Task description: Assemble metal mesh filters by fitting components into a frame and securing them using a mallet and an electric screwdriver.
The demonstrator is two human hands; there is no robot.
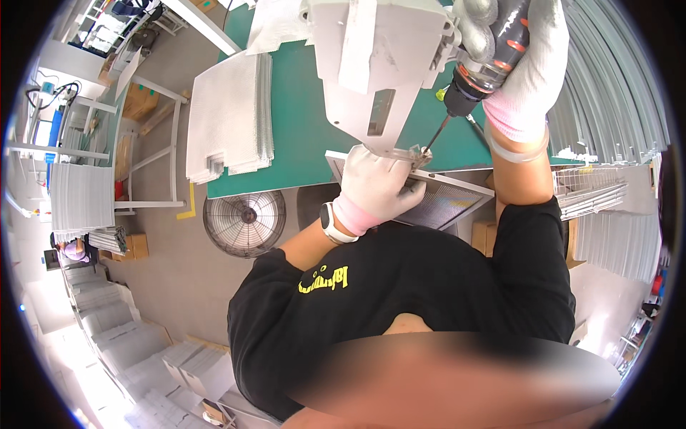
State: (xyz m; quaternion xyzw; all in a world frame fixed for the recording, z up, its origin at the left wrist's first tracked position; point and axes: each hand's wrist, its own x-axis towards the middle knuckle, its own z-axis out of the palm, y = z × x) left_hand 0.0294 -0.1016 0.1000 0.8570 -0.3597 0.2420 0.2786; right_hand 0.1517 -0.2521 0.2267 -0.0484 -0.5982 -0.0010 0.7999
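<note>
Screw point hard to make out, tucked under the grey machine head (375,64). Power screwdriver (477,75) top cut off by frame edge. Right hand (525,64), gloved, wrapped tight around its grip; bit angles down-left to the frame corner. Left hand (375,187), gloved, pressed flat on the mesh filter panel (446,200), fingers just beside the bit tip. Panel is metal-framed, overhanging the green table (300,136) edge.

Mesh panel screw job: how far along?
Done: the mesh panel sits on the green bench edge with the grey jig over it. In hand: the right hand holds the power screwdriver, bit at the clear bracket on the frame corner; the left hand steadies the panel. Left: a stack of mesh sheets waits on the bench.
</note>
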